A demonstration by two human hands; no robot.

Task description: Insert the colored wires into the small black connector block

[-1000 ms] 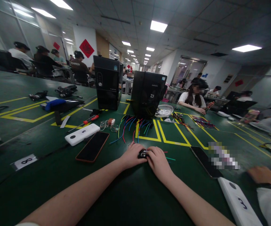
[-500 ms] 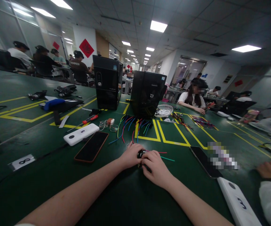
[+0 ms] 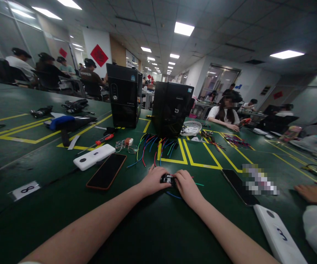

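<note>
Low over the table, a small black part with silver-white pieces [image 3: 167, 178] sits between my two hands; its exact kind is too small to make out. My left hand [image 3: 153, 182] grips it from the left, fingers curled behind and thumb in front. At its right end are the bent fingers of my right hand [image 3: 187, 186], closed on that end. A green wire [image 3: 199, 184] and a bit of red wire stick out past my right hand. Below the part, a blue wire [image 3: 173, 195] curves toward my right palm. My right fingertips are partly hidden.
Beyond my hands, several loose coloured wires [image 3: 143, 157] lie before two black computer towers [image 3: 124, 97]. Phones [image 3: 106, 171] and white numbered power banks [image 3: 94, 157] flank my arms. A screwdriver [image 3: 105, 139] and a white basket [image 3: 191, 128] are farther off. Another person's hand [image 3: 311, 193] rests at right.
My right hand has shifted slightly right and up, uncovering more of the black part. A blue wire now shows below it. The left hand stays nearly in place.
</note>
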